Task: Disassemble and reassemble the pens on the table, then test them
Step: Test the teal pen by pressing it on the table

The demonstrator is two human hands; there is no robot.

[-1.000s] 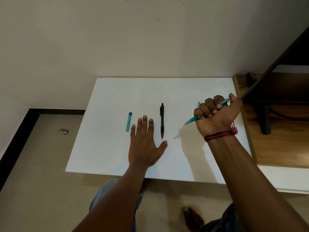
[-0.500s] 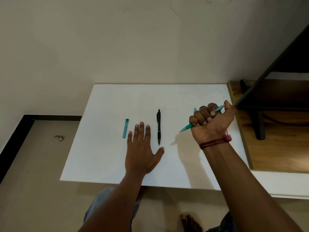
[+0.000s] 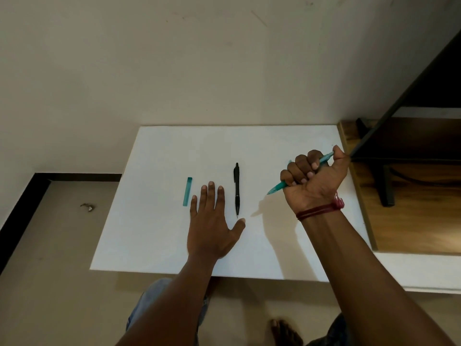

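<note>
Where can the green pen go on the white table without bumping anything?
The far strip of the white table, between the wall and the green cap and black pen, is bare. So is the left side beyond the cap. The middle is crowded: cap, left hand and black pen lie close together. The right hand grips the green pen.

— what's on your arms?
— round the wrist below my right hand [image 3: 314, 181], a dark red thread band [image 3: 320, 211], wound several times, with a knotted tuft at the outer side. my left forearm [image 3: 159, 308] and right forearm [image 3: 374, 275] are bare.
— and lower down?
— faded blue denim jeans [image 3: 147, 298] at my knees, and one bare foot [image 3: 284, 332].
</note>
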